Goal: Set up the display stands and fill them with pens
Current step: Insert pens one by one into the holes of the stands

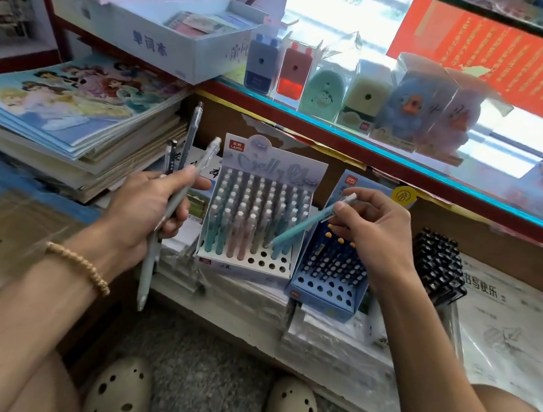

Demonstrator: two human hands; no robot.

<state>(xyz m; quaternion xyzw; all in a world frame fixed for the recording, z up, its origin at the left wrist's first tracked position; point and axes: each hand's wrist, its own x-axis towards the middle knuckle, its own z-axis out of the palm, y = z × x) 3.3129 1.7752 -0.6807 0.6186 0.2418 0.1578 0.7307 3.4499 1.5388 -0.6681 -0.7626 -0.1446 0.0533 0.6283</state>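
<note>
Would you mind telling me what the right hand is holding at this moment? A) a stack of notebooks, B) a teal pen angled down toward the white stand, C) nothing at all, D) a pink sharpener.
B: the right hand pinches a teal pen whose tip slants down toward the white stand, while the left hand grips several other pens.

**Stands Side by Side Below the Counter**

Two display stands are set side by side on wrapped packs: the left stand [254,217] is largely filled with pens, the right stand [334,266] partly filled. A rack of pens [436,269] is placed to their right. A stack of books [72,131] is piled to the left. Behind and above, boxed sharpeners [354,92] are lined along the counter [405,175], with an open box [181,38] at their left.
</note>
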